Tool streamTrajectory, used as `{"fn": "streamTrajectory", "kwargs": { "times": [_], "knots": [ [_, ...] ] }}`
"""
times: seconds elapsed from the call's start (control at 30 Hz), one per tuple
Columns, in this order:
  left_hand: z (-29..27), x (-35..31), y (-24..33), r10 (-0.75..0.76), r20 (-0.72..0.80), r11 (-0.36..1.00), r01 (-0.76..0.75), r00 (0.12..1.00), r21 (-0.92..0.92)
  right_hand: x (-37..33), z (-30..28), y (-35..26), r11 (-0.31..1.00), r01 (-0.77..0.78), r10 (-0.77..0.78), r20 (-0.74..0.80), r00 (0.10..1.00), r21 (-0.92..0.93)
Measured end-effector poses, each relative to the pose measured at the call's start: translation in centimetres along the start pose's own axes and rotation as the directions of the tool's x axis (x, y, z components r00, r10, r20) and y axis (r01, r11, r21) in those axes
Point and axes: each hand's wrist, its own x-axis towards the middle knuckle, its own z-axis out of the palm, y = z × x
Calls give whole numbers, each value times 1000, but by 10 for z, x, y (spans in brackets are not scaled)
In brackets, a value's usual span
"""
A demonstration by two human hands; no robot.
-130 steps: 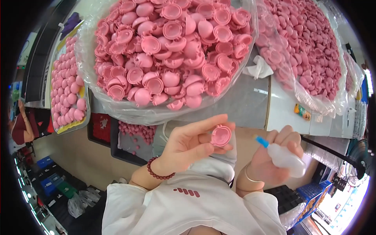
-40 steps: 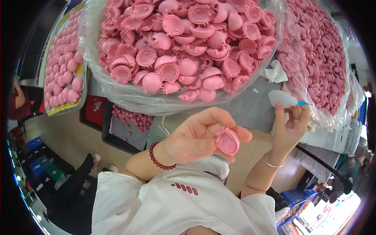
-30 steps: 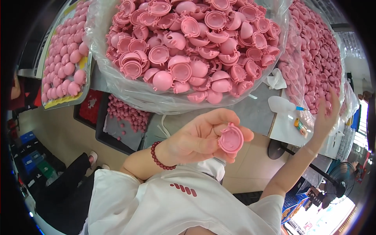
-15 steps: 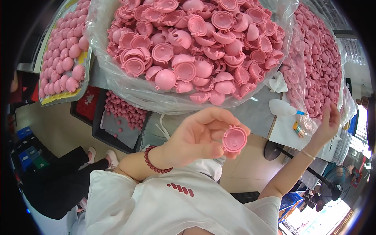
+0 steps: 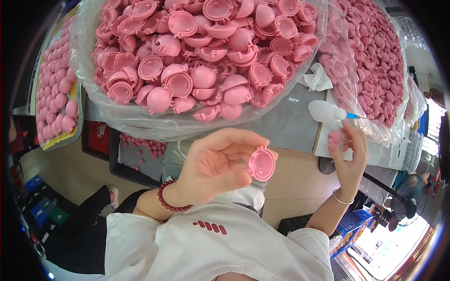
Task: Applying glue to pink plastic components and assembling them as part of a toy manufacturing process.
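In front of my chest my left hand [image 5: 211, 161] pinches a pink plastic half-shell [image 5: 262, 165] between thumb and fingers, its hollow side facing up toward me. A small loop or tab stands on its upper rim. Off to the right, my right hand [image 5: 352, 161] is closed on a small rounded pink piece [image 5: 334, 136] held at the fingertips; its exact kind is too small to make out. Just beyond that hand lies a white squeeze bottle [image 5: 326, 111] with a blue needle tip. Ahead, a big heap of similar pink half-shells [image 5: 204, 75] fills a clear plastic bag [image 5: 168, 131].
A second bag of smaller pink pieces [image 5: 375, 61] is at the right, with crumpled white tissue [image 5: 316, 78] between the bags. On the left are a tray of pink balls [image 5: 58, 100] and a dark bin [image 5: 115, 157] of little pink balls. A black fan [image 5: 410, 201] stands at right.
My right hand has come back from the right-hand bag, now with a small pink piece at its fingertips. The left hand, still pinching the half-shell, has turned it slightly; the view has shifted.
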Motion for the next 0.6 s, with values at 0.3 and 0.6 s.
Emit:
{"fn": "streamTrajectory", "kwargs": {
  "times": [0.3, 0.6],
  "knots": [
    [10, 2, -7, 143, 30, 961, -146, 989, 236, -27, 6, -38, 846, 191, -146, -127, 981, 498],
    [9, 6, -8, 203, 164, 767, -261, 965, 587, -18, 42, -67, 720, 307, -314, -102, 944, 623]
  ]
}}
